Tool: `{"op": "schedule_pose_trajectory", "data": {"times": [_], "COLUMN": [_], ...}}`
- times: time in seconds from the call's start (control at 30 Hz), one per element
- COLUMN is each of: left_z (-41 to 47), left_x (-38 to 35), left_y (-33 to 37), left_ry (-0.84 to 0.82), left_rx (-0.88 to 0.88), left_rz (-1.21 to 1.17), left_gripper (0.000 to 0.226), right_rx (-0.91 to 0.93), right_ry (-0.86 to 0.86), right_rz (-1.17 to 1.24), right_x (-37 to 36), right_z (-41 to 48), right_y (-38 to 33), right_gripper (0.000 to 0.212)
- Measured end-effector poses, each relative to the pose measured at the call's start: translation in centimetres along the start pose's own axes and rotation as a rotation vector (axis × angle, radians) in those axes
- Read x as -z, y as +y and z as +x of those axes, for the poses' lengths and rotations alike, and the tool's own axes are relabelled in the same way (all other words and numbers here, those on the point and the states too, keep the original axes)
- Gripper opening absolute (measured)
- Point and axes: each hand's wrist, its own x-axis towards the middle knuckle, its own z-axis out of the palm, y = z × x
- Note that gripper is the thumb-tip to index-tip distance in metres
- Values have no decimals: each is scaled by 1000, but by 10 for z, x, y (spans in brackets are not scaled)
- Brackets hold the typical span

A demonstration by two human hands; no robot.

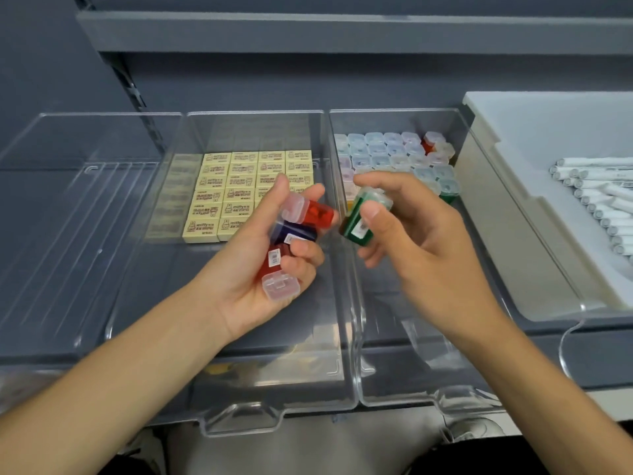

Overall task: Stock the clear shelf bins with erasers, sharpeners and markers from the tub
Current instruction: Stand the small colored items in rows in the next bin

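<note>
Your left hand lies palm-up over the middle clear plastic bin. Its fingers are curled round three small boxy plastic sharpeners, stacked. A translucent red sharpener with a clear cap is on top. A dark blue sharpener sits under it. A second red sharpener with a clear cap is lowest, against the palm.

Your right hand is just beside the left, not touching it. Thumb and forefinger pinch a translucent green sharpener with a clear cap. It is tilted, above where the middle bin meets the right clear plastic bin. The other fingers are loosely curled beneath.

Middle bin: pale yellow rectangular erasers with a printed rabbit figure, laid flat in tidy rows toward the back.

Right bin: clear-capped sharpeners standing in rows at the back, caps up. One red and one green body show at the right edge.

A third clear plastic bin sits left of the middle one.

Right of the bins: white plastic tub holding white markers lying side by side.

All stand on a dark grey shelf.
</note>
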Motion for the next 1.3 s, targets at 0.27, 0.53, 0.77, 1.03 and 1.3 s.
{"op": "schedule_pose_trajectory", "data": {"times": [0.27,0.53,0.77,1.03,1.3], "left_z": [9,11,9,10,9], "left_x": [-5,-3,-1,-2,-5], "left_y": [-1,-1,-4,-4,-3], "left_ry": [-16,60,100,119,156], "left_rx": [-72,-96,-69,-71,-77], "left_rz": [12,44,42,41,46], "left_gripper": [39,38,36,36,38], "right_rx": [-243,-236,-373,-270,-68], "right_ry": [102,161,277,210,219], "right_rz": [176,-119,-173,-141,-432], "right_x": [11,23,16,8,1], "right_z": [3,8,23,28,25], "right_y": [1,17,35,43,48], "right_gripper": [20,38,25,18,28]}}
